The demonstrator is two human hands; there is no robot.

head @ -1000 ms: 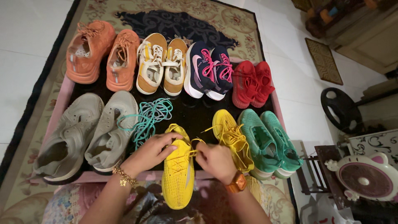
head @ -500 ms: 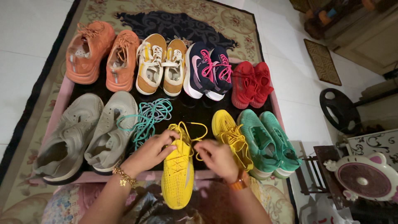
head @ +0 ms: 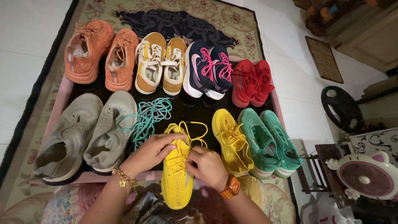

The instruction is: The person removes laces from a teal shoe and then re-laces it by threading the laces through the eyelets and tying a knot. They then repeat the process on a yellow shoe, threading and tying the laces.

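While both hands, left hand point(head: 151, 152) and right hand point(head: 208, 166), pinch the yellow lace point(head: 194, 132) on the yellow shoe point(head: 177, 174), even tension seems wise.

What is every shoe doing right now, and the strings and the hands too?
Yellow shoe in front: both hands on it, laces loose.
Other yellow shoe: laced, lying flat.
Grey shoes: no laces.
Teal laces: loose pile.
Teal shoes: no laces.
Left hand: resting on the shoe.
Right hand: fingers on the yellow lace.
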